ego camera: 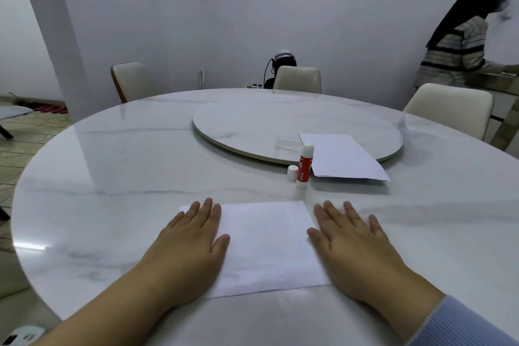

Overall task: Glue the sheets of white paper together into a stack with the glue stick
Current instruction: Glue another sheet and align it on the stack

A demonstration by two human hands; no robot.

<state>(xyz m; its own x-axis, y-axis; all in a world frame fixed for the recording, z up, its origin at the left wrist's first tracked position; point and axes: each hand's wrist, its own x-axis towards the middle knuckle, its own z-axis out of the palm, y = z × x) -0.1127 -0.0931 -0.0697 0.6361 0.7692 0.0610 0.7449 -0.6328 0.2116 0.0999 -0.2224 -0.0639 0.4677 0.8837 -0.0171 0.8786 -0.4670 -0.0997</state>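
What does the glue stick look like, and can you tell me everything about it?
The glue stick is a small tube with a red label carrying white print and a white bottom. It stands upright on the marble table, with white showing at its top. A small white cap stands apart just to its left, so the stick looks uncapped. The spare paper sheets lie close on its right. Neither hand touches it.

Glue stick (304, 166) red label has white print, too small to read.
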